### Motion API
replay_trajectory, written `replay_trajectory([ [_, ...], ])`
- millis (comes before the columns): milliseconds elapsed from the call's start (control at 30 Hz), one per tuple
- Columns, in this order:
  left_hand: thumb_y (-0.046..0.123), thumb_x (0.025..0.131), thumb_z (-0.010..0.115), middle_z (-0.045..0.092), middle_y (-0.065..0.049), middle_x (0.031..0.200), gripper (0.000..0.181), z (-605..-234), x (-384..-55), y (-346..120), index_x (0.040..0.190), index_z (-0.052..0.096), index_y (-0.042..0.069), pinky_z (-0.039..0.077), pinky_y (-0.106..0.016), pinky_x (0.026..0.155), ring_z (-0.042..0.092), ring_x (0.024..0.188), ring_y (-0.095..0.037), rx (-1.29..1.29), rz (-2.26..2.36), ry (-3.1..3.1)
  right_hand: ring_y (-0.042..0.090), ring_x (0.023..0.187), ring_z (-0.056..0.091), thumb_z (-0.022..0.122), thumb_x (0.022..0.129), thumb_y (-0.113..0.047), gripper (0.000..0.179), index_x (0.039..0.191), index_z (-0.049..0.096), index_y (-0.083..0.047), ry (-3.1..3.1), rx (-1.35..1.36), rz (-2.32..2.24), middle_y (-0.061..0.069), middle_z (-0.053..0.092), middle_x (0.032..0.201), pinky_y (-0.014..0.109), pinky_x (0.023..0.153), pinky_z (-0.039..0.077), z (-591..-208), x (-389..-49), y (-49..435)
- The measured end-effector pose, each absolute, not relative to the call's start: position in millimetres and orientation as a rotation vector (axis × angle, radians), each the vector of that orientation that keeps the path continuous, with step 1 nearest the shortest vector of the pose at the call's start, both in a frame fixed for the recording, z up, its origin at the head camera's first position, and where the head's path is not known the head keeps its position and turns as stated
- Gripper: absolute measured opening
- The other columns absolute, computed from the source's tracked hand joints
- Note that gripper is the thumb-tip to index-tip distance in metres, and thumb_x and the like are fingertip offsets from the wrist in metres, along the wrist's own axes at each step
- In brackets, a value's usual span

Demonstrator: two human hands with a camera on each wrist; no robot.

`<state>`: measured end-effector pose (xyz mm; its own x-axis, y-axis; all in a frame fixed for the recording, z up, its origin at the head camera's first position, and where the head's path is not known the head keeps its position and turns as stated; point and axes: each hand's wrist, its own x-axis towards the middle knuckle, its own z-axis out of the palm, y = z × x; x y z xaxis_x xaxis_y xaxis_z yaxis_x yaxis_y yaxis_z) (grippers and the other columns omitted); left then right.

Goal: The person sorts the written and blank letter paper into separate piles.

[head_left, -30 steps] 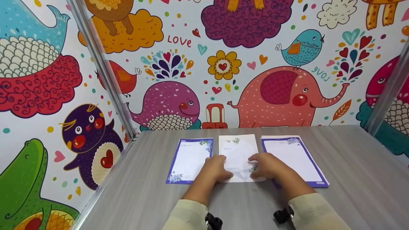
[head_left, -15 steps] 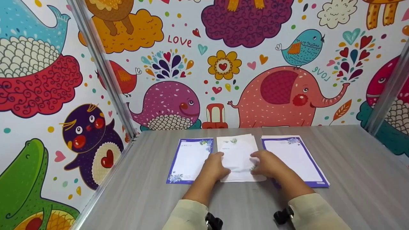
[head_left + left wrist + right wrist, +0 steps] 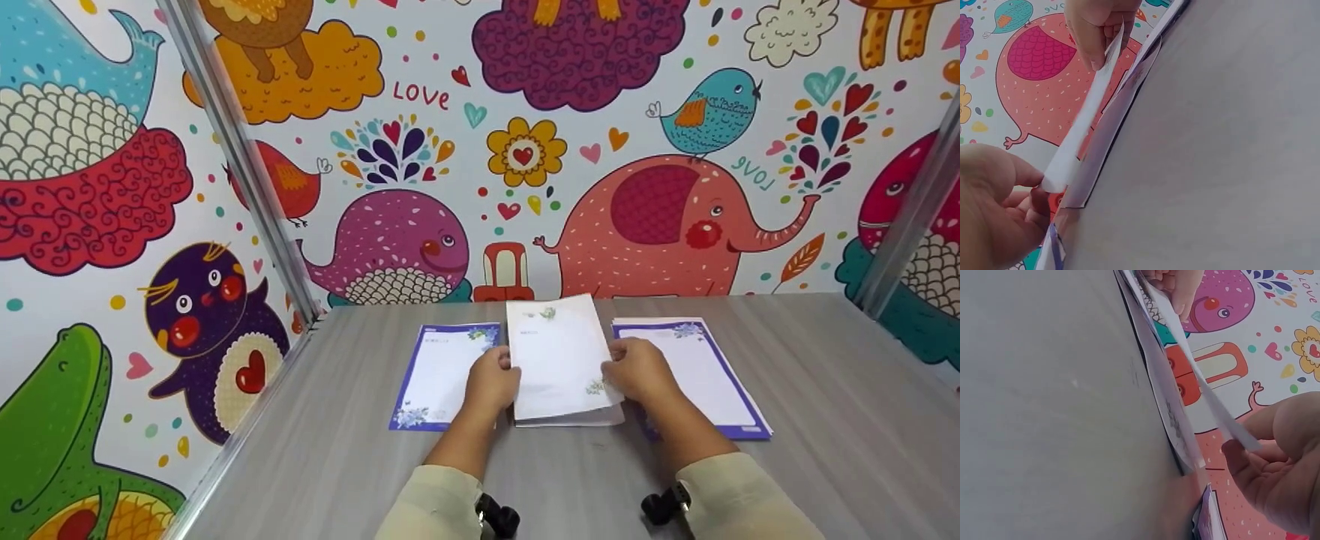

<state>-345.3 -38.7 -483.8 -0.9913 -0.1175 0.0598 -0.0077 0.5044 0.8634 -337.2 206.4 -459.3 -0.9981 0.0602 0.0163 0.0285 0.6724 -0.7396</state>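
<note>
Both hands hold white paper sheets with a small green flower print [image 3: 561,360], raised above the table. My left hand [image 3: 492,381] pinches the left edge between thumb and fingers; my right hand [image 3: 642,372] pinches the right edge. How many sheets are lifted cannot be told. Beneath lies more paper [image 3: 600,417] of the middle pile, its near edge showing. Seen from the left wrist, the lifted paper [image 3: 1078,132] stands clear of the paper below [image 3: 1103,146]. The right wrist view shows its edge [image 3: 1213,399] between thumb and fingers.
A purple-bordered sheet [image 3: 450,375] lies left of the middle pile. To the right is a stack of purple-bordered sheets [image 3: 694,375], partly behind the right hand. The grey table [image 3: 337,465] meets a cartoon-printed wall [image 3: 517,225] at the back and left.
The hands first pressed the middle pile's sides and shifted its top paper slightly left. Now they have lifted that paper off the pile, its far edge higher.
</note>
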Motion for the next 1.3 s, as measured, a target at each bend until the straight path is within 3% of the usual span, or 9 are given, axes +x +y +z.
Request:
replay_trajectory([
  [100,0.010,0.098,0.066,0.077,-0.013,0.124,0.042,-483.4,-346.8,-44.6,0.139,0.068,0.002,0.055,-0.046,0.110,0.071,0.121,-0.029,0.111,-1.490,-2.591,0.040,0.121,0.067,0.067,0.097,-0.012,0.046,0.139,0.066,0.006,-2.776,-0.082,1.352,0.026,0.072,0.129,0.055,0.110,0.054,-459.0,-335.8,201.5],
  [200,0.009,0.097,0.066,0.078,-0.012,0.116,0.037,-483.8,-348.0,-54.7,0.132,0.072,0.003,0.056,-0.045,0.107,0.072,0.114,-0.028,0.107,-1.460,-2.552,0.031,0.107,0.067,0.067,0.097,-0.011,0.044,0.138,0.068,0.004,-2.712,-0.096,1.458,0.022,0.073,0.119,0.039,0.090,0.059,-459.6,-334.6,192.1],
  [267,0.008,0.097,0.065,0.079,-0.012,0.113,0.034,-483.2,-348.5,-63.9,0.129,0.074,0.004,0.057,-0.045,0.105,0.073,0.110,-0.028,0.116,-1.446,-2.533,0.026,0.100,0.065,0.066,0.097,-0.010,0.043,0.138,0.068,0.003,-2.674,-0.108,1.537,0.020,0.072,0.114,0.030,0.074,0.056,-459.7,-334.0,184.0],
  [333,0.008,0.096,0.065,0.079,-0.012,0.112,0.033,-481.9,-348.9,-75.0,0.128,0.075,0.004,0.057,-0.046,0.103,0.073,0.107,-0.028,0.125,-1.441,-2.519,0.024,0.098,0.064,0.066,0.097,-0.009,0.043,0.139,0.068,0.001,-2.638,-0.121,1.622,0.019,0.072,0.114,0.025,0.068,0.052,-459.8,-333.5,174.3],
  [567,0.011,0.095,0.062,0.080,-0.013,0.111,0.033,-478.1,-349.7,-124.0,0.125,0.077,0.005,0.057,-0.044,0.099,0.073,0.106,-0.029,0.191,-1.392,-2.504,0.020,0.092,0.069,0.067,0.095,-0.003,0.045,0.139,0.067,0.003,-2.549,-0.046,1.797,0.018,0.073,0.110,0.024,0.072,0.055,-463.5,-332.4,127.3],
  [767,0.014,0.100,0.058,0.078,-0.016,0.122,0.034,-477.6,-343.1,-162.1,0.127,0.076,0.004,0.055,-0.047,0.104,0.072,0.115,-0.032,0.298,-1.404,-2.547,0.019,0.088,0.070,0.070,0.094,0.000,0.043,0.137,0.069,0.002,-2.512,-0.061,1.909,0.015,0.072,0.107,0.028,0.074,0.063,-466.9,-329.2,89.0],
  [1033,0.016,0.102,0.054,0.076,-0.016,0.121,0.036,-477.4,-335.2,-194.6,0.128,0.075,0.004,0.055,-0.048,0.102,0.070,0.114,-0.032,0.369,-1.359,-2.584,0.019,0.094,0.069,0.071,0.091,0.004,0.043,0.135,0.070,0.004,-2.508,-0.018,1.954,0.013,0.073,0.107,0.030,0.081,0.063,-472.5,-325.9,55.4],
  [1300,0.010,0.100,0.051,0.076,-0.018,0.119,0.037,-481.5,-334.3,-207.5,0.127,0.074,0.001,0.054,-0.048,0.102,0.070,0.115,-0.033,0.345,-1.318,-2.592,0.023,0.108,0.073,0.072,0.092,0.000,0.048,0.140,0.065,0.007,-2.581,0.027,1.979,0.017,0.075,0.121,0.036,0.094,0.064,-474.3,-323.8,50.8],
])
